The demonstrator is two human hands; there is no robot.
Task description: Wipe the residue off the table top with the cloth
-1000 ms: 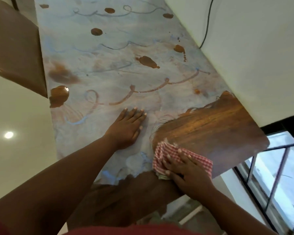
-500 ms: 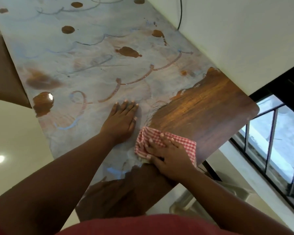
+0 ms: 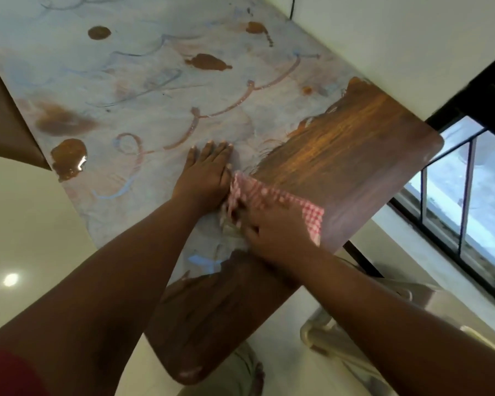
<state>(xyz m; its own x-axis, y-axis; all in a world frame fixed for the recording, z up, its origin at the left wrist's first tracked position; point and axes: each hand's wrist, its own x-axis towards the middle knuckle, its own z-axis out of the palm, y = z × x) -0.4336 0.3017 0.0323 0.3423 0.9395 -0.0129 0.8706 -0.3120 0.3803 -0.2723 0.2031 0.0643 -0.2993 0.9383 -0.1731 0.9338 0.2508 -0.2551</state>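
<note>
A wooden table top [image 3: 355, 155] is coated over most of its surface with pale whitish-blue residue [image 3: 132, 90], brown blobs and squiggles. Its right end and near corner show bare wood. A red-and-white checked cloth [image 3: 312, 217] lies at the border of the residue. My right hand [image 3: 272, 232] presses flat on the cloth, fingers spread and blurred with motion. My left hand [image 3: 209, 172] rests flat on the residue just left of the cloth, its edge touching the cloth.
A white wall [image 3: 383, 52] runs along the table's far side with a black cable [image 3: 293, 7] hanging down it. A window with dark bars [image 3: 469, 181] lies to the right. A brown chair seat [image 3: 0, 124] sits at the left, a pale plastic chair [image 3: 355, 332] below right.
My right hand has pushed the cloth left until it meets my left hand. The view has shifted, so the table sits further right in the frame.
</note>
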